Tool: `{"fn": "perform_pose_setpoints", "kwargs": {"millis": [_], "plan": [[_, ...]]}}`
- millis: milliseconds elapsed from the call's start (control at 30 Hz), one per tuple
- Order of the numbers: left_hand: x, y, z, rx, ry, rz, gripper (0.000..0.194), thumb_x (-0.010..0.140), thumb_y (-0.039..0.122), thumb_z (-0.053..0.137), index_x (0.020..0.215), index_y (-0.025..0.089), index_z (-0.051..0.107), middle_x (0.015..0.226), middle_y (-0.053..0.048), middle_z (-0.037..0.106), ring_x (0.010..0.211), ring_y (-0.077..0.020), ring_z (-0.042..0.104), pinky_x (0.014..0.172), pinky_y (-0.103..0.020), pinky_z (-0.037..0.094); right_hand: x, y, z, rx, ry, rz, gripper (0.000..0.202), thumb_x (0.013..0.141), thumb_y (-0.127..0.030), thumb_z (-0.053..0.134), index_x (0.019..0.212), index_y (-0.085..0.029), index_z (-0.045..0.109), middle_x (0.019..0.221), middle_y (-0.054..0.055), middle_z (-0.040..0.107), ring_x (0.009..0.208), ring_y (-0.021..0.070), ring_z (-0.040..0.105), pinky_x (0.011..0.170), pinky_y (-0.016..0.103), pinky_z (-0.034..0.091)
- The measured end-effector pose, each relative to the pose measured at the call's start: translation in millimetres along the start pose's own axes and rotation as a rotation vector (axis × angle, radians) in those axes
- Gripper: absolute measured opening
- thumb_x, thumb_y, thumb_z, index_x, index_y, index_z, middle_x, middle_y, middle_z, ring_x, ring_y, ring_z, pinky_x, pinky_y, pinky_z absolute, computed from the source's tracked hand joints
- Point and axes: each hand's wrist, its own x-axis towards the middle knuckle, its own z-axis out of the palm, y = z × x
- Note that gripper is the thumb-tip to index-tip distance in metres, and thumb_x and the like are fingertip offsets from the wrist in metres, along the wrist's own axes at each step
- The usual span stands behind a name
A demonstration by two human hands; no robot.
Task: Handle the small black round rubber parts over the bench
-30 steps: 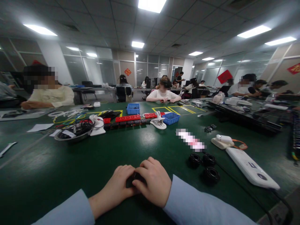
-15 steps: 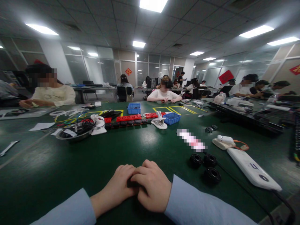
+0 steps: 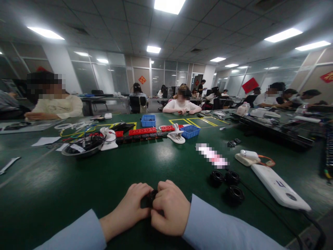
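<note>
Close together at the front of the green table (image 3: 104, 194), both my hands are closed around a small black part (image 3: 153, 197). Only a dark curved edge of it shows between the fingers, so its full shape is hidden. My left hand (image 3: 132, 201) pinches its left side, thumb below and fingers above. Curled fingers of my right hand (image 3: 171, 208) cover its right side. To the right lie three black ring-shaped parts: one nearest (image 3: 235, 195), one at the left (image 3: 216, 177) and one behind (image 3: 232, 177).
A white power bank (image 3: 281, 187) with black cables lies at right, near a white earbud case (image 3: 247, 158). Farther back are blue bins (image 3: 148, 121), red power strips (image 3: 142, 131), a white clip (image 3: 177, 135) and a metal bowl (image 3: 83, 151). A wrench (image 3: 9, 165) lies left. Co-workers sit around.
My right hand's fingers have curled in and drawn back slightly, so the black part now shows between my hands. My left hand has hardly moved.
</note>
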Motion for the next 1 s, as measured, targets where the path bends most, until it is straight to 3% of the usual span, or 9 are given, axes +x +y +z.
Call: {"fn": "perform_pose_setpoints", "kwargs": {"millis": [233, 333, 467, 567, 767, 1000], "plan": [[-0.3, -3.5, 0.7, 0.033, -0.012, 0.012, 0.029, 0.068, 0.039, 0.069, 0.085, 0.019, 0.058, 0.086, 0.0, 0.059, 0.082, -0.02, 0.051, 0.074, -0.032, 0.035, 5.8, 8.4, -5.2, -0.079, -0.013, 0.308, 0.05, 0.09, -0.044, 0.034, 0.056, -0.016, 0.059, 0.058, 0.004, 0.06, 0.065, 0.016, 0.045, 0.061, 0.033, 0.025], [-0.1, -3.0, 0.2, 0.031, -0.021, 0.014, 0.03, 0.067, 0.038, 0.07, 0.087, 0.019, 0.058, 0.086, 0.0, 0.059, 0.084, -0.0201, 0.051, 0.076, -0.033, 0.035, 6.4, 10.7, -4.5, -0.08, 0.015, 0.397, 0.048, 0.091, -0.046, 0.032, 0.066, -0.016, 0.06, 0.069, 0.005, 0.062, 0.071, 0.0177, 0.049, 0.065, 0.033, 0.027], [0.2, -2.2, 0.6, 0.023, -0.002, 0.017, 0.029, 0.067, 0.036, 0.07, 0.086, 0.019, 0.057, 0.088, -0.001, 0.059, 0.084, -0.0199, 0.051, 0.076, -0.033, 0.036, 4.2, 8.0, -3.4, 0.022, 0.104, 0.355, 0.029, 0.085, -0.044, 0.048, 0.089, -0.017, 0.058, 0.086, 0.004, 0.06, 0.083, 0.0187, 0.048, 0.072, 0.032, 0.031], [0.4, -1.8, 0.9, 0.023, 0.004, 0.003, 0.026, 0.068, 0.037, 0.067, 0.081, 0.018, 0.055, 0.085, -0.001, 0.058, 0.079, -0.0192, 0.051, 0.072, -0.032, 0.036, 2.0, 4.5, -2.8, 0.09, 0.15, 0.263, 0.032, 0.077, -0.041, 0.06, 0.099, -0.018, 0.056, 0.093, 0.004, 0.058, 0.088, 0.0193, 0.046, 0.076, 0.033, 0.032], [-0.2, 1.8, 0.0, 0.008, 0.002, -0.004, 0.02, 0.069, 0.033, 0.065, 0.08, 0.019, 0.056, 0.082, 0.001, 0.058, 0.078, -0.0185, 0.05, 0.072, -0.03, 0.035, 2.3, 3.9, 0.8, 0.104, 0.1, 0.23, 0.015, 0.076, -0.031, 0.063, 0.086, -0.019, 0.062, 0.084, 0.002, 0.057, 0.083, 0.0176, 0.045, 0.073, 0.031, 0.034], [0.6, 5.0, -2.4, 0.002, -0.03, -0.029, 0.02, 0.068, 0.031, 0.066, 0.081, 0.02, 0.056, 0.085, 0.0, 0.059, 0.08, -0.019, 0.051, 0.073, -0.031, 0.035, 3.2, 3.0, 0.0, 0.089, 0.078, 0.24, 0.017, 0.075, -0.031, 0.065, 0.086, -0.019, 0.061, 0.083, 0.002, 0.055, 0.083, 0.0174, 0.045, 0.072, 0.03, 0.036]]}}
